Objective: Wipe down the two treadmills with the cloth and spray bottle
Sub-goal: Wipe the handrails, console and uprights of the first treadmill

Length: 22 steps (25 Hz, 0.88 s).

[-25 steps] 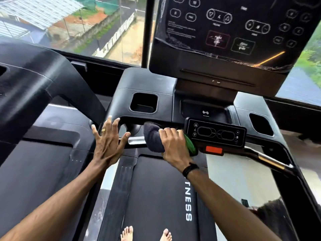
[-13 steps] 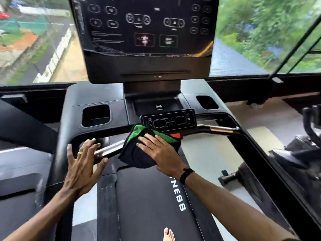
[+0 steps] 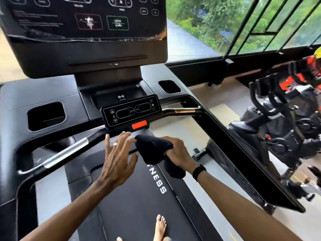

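Two hands have shifted since half a second earlier: the right hand (image 3: 178, 152), fist closed on the dark cloth (image 3: 152, 150), has lifted it off the handlebar (image 3: 66, 153); the left hand (image 3: 118, 157), fingers spread and empty, now hovers beside it above the treadmill belt (image 3: 139, 206).

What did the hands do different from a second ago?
The right hand carried the cloth rightward off the silver handlebar to below the small control panel and red button, bunching it so the green side is hidden. The left hand swung in beside the cloth, fingers spread. The right grip stays on the cloth.
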Each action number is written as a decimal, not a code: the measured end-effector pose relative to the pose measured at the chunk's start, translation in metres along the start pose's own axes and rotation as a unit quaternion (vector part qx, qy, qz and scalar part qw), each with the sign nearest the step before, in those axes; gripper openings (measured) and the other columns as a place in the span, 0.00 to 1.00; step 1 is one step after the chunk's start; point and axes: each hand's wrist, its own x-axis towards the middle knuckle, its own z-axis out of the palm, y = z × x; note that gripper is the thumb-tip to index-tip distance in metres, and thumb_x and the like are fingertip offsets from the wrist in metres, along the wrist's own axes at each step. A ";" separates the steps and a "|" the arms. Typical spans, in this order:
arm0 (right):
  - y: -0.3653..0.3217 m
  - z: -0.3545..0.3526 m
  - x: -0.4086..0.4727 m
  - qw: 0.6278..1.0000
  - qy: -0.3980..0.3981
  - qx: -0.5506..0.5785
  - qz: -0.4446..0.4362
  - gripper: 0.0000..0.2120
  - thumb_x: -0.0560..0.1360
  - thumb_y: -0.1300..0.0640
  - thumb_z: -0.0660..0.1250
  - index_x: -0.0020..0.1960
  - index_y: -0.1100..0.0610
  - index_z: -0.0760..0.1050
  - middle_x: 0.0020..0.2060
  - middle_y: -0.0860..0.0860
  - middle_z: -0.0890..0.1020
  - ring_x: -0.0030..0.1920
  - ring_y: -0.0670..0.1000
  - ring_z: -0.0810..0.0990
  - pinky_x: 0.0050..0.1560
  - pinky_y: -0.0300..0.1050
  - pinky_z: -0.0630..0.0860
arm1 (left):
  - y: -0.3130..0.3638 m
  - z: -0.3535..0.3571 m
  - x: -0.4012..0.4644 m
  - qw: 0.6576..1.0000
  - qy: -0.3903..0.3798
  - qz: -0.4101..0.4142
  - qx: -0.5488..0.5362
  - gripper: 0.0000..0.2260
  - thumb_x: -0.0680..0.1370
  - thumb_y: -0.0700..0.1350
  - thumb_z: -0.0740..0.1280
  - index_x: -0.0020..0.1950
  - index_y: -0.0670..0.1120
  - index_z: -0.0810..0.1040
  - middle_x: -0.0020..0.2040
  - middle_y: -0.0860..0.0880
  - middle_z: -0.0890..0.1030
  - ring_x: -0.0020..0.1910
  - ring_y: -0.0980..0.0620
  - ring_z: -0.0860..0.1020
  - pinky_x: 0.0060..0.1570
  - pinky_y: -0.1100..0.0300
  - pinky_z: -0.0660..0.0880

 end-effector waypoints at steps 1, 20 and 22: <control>0.001 -0.005 -0.001 1.000 -0.004 -0.009 0.002 0.28 0.62 0.60 0.61 0.59 0.41 0.78 0.49 0.44 0.86 0.52 0.50 0.82 0.54 0.55 0.79 | 0.005 0.004 0.002 1.000 0.000 -0.001 -0.013 0.17 0.77 0.52 0.59 0.62 0.46 0.75 0.66 0.48 0.74 0.70 0.47 0.70 0.76 0.40 0.48; 0.048 -0.137 0.046 0.993 -0.057 0.030 -0.103 0.14 0.62 0.58 0.65 0.47 0.50 0.74 0.42 0.48 0.83 0.47 0.56 0.81 0.50 0.58 0.78 | 0.187 0.059 0.135 0.941 0.120 -0.234 -0.214 0.09 0.80 0.46 0.66 0.58 0.45 0.80 0.52 0.50 0.82 0.50 0.53 0.79 0.51 0.63 0.74; 0.053 -0.155 0.046 0.992 -0.057 0.034 -0.109 0.14 0.64 0.59 0.67 0.49 0.50 0.75 0.44 0.49 0.83 0.48 0.56 0.81 0.49 0.55 0.77 | 0.206 0.063 0.149 0.930 0.147 -0.248 -0.226 0.04 0.79 0.45 0.68 0.50 0.44 0.79 0.44 0.50 0.81 0.43 0.55 0.78 0.43 0.66 0.72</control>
